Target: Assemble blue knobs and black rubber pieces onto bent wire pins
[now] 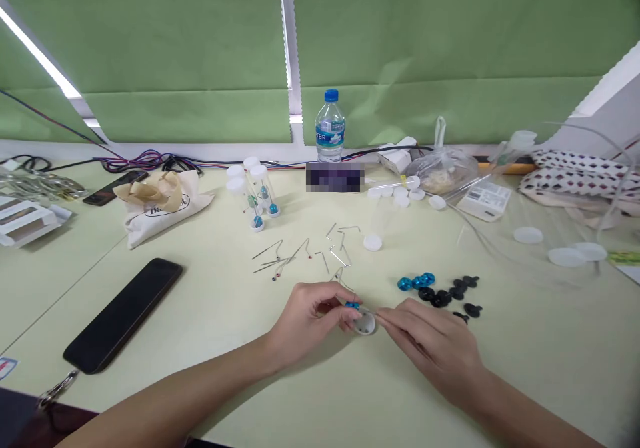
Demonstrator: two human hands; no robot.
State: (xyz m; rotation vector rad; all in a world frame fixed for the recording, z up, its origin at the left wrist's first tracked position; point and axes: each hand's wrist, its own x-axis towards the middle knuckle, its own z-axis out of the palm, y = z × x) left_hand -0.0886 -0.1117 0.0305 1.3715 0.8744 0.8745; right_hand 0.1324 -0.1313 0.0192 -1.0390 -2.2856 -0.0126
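Observation:
My left hand is closed in a pinch on a small blue part right above a white cap. My right hand lies on the table with its fingertips pressed against the right side of that white cap. Bent metal wires lie scattered just beyond my hands. More blue parts and black parts lie in a cluster to the right. Clear tubes with white caps stand farther back.
A black phone lies at the left, a white cloth bag behind it. A water bottle stands at the back by the green blinds. Loose white caps, a plastic bag and a patterned pouch fill the right.

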